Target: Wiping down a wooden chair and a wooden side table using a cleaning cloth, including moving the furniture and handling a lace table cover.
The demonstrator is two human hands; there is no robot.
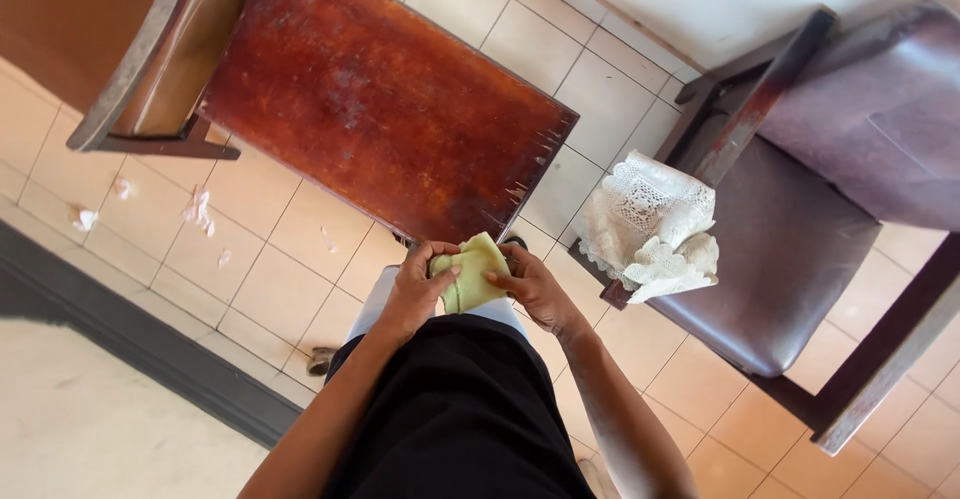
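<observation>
Pinching yellow-green cloth (474,271) between left hand (418,289) and right hand (532,287) | risk: loose fold slips, drops to tiled floor (270,279) at 6 o'clock

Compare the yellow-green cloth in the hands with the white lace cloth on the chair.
The yellow-green cloth is plain and folded small, held in both hands, left hand and right hand. The white lace cloth is patterned, larger and lies crumpled and untouched on the chair seat's edge. Both are soft fabric pieces.
</observation>
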